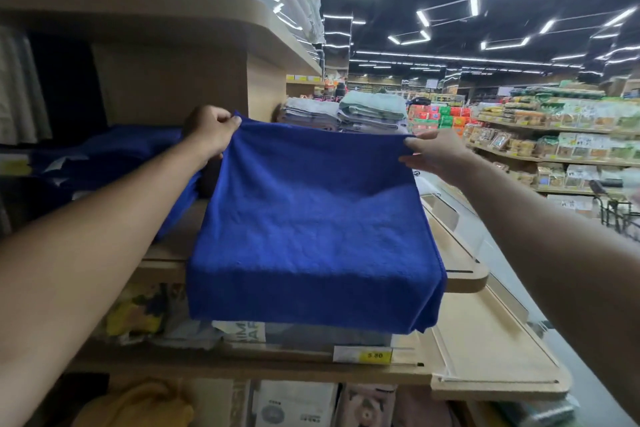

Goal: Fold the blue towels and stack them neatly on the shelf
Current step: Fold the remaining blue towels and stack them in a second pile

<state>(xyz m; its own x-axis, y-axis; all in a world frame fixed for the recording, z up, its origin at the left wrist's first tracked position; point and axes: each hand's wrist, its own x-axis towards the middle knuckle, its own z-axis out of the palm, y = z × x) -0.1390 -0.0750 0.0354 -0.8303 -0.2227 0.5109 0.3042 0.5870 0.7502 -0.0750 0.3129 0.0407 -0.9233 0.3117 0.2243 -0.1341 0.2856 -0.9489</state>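
Left hand (213, 130) and right hand (434, 152) are each pinching a far corner of the blue towel (311, 218); its held edge is running left-right, its near edge is hanging over the shelf (460, 270) front, and the blue stack (114, 156) is lying nearer the left hand.

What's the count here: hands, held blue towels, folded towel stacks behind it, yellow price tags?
Hands: 2, left hand and right hand, each holding a top corner
Towels in hand: 1, blue towel
Folded stacks behind: 2, grey stack and green-topped stack
Tags: 1, yellow price tag
Total: 6
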